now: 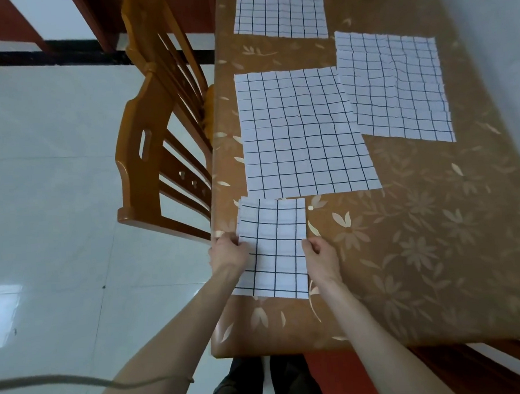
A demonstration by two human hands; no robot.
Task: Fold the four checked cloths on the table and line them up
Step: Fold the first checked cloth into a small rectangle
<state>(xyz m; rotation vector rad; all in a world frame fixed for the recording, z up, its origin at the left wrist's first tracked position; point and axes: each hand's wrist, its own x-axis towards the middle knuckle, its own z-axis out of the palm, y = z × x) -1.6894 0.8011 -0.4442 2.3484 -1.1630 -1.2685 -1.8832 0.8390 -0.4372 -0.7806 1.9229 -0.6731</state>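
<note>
A small folded checked cloth (273,247) lies near the table's front left corner. My left hand (227,252) pinches its left edge and my right hand (319,254) pinches its right edge. Just beyond it a large checked cloth (303,134) lies spread flat. A second flat checked cloth (394,84) lies to the right of that one, slightly overlapping its corner. A third flat checked cloth (279,10) lies at the far end, cut off by the frame's top.
The table (420,233) has a brown cover with a pale flower pattern. A wooden chair (162,135) stands against its left side. Tiled floor lies to the left. A cord (51,381) crosses the lower left.
</note>
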